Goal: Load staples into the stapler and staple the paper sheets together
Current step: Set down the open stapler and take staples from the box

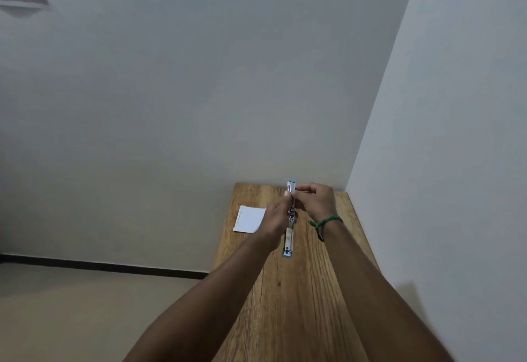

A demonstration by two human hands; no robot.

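Note:
A small blue and metal stapler (pixel 289 236) is swung open full length, held above the wooden table (pixel 299 290). My left hand (pixel 275 216) grips its middle from the left. My right hand (pixel 313 200), with a green band on the wrist, pinches at the far upper end of the stapler with its fingertips. Whether staples are between those fingers is too small to tell. The white paper sheets (pixel 250 219) lie flat on the table's far left part, left of my left hand.
The narrow table stands in a room corner, with a wall right behind its far edge and another along its right side. Its left edge drops off to a beige floor (pixel 85 304).

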